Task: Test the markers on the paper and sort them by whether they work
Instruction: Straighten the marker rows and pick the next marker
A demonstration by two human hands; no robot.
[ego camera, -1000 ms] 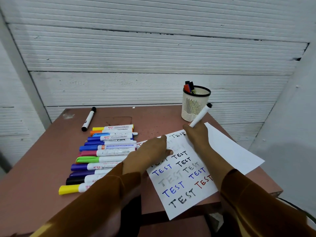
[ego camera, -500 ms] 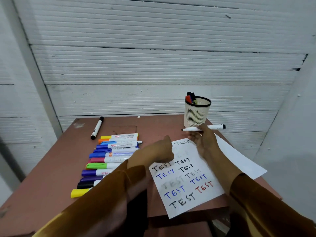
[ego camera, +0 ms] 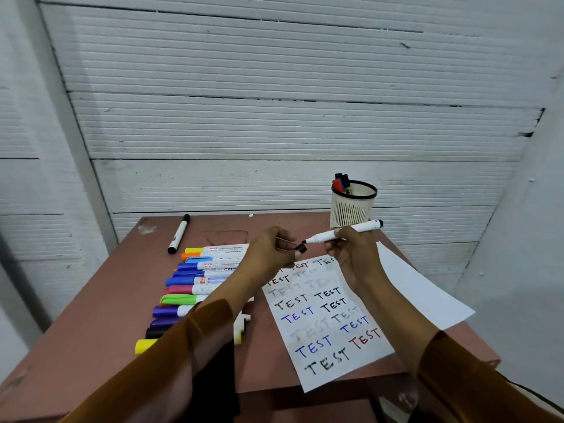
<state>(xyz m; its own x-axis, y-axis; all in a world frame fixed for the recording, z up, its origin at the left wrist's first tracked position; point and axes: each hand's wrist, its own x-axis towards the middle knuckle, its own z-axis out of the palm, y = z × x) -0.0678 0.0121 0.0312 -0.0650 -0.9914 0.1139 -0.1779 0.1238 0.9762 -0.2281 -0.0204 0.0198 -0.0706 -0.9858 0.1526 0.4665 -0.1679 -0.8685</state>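
Centre frame: right hand (ego camera: 351, 248) grips light, rigid marker (ego camera: 341, 233) mid-barrel; left hand (ego camera: 271, 251) fingers pinch small cap (ego camera: 301, 248) w/ care, easily dropped

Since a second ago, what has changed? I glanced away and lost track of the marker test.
The left hand left the white test paper, rose and now pinches the small black cap. The right hand swung the white black-ended marker from upright to level, its tip bared beside the cap. The row of coloured markers, the mesh cup and the paper stayed put.
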